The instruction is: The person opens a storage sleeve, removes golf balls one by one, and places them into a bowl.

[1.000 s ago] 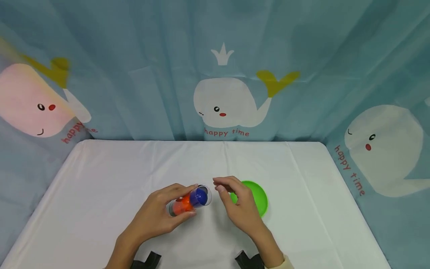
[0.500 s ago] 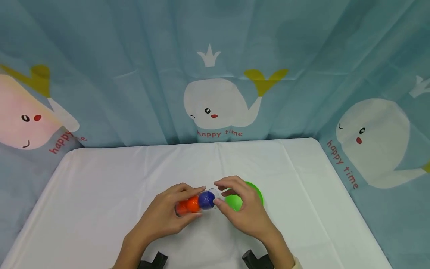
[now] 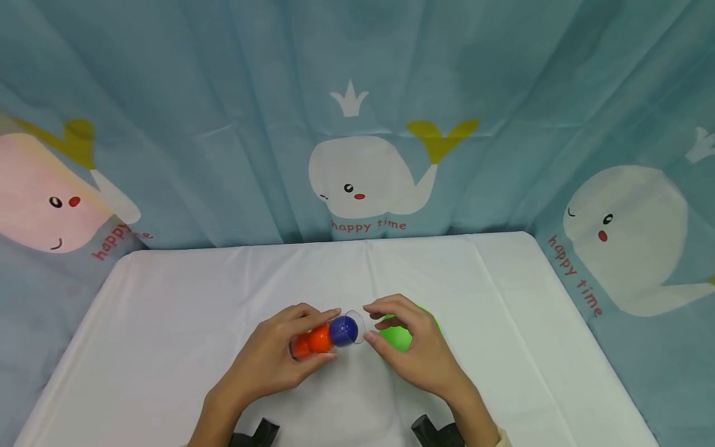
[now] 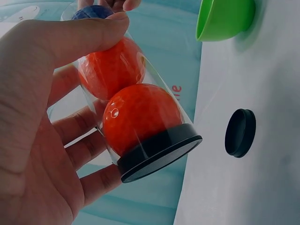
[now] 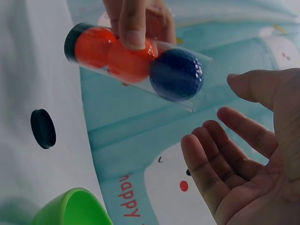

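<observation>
Holding a clear tube (image 3: pixel 326 334) sideways above the white worktop (image 3: pixel 167 323) in the left hand (image 3: pixel 268 366), fingers wrapped round it, two orange balls (image 4: pixel 126 93) and a blue ball (image 5: pixel 176 74) inside; right hand (image 3: pixel 416 357) cupped, grip released, at the tube's open mouth, green bowl (image 3: pixel 399 335) just behind.

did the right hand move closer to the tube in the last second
Yes. The right hand shifted left toward the tube mouth, covering more of the green bowl.

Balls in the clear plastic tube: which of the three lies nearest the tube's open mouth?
The dark blue ball. It sits at the open end of the clear plastic tube, while both orange balls lie behind it, toward the black cap.
</observation>
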The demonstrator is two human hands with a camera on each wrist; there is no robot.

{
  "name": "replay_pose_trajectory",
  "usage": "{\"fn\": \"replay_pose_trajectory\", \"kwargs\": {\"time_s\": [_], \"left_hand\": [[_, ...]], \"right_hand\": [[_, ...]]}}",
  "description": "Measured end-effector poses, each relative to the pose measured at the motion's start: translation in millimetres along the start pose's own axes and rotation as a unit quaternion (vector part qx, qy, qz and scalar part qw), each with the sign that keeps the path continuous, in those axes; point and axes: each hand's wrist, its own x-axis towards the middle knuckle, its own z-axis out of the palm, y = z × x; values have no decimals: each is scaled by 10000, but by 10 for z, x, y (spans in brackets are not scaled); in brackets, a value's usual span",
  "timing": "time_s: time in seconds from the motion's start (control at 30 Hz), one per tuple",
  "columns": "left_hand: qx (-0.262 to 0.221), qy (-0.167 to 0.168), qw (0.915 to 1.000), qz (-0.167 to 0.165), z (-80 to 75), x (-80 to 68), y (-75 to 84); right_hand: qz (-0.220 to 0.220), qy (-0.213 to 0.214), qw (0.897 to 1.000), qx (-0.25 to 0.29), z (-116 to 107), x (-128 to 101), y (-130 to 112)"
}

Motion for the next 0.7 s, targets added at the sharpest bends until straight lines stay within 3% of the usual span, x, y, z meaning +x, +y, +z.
{"fn": "replay_pose_trajectory", "kwargs": {"time_s": [0.3,0.7], "left_hand": [[209,4,9998,45,-43,-13,15],[956,-57,9954,77,-107,-25,83]], "right_hand": [[-25,-139,9999,73,-7,-1,53],[10,-293,9994,191,37,16,86]]}}
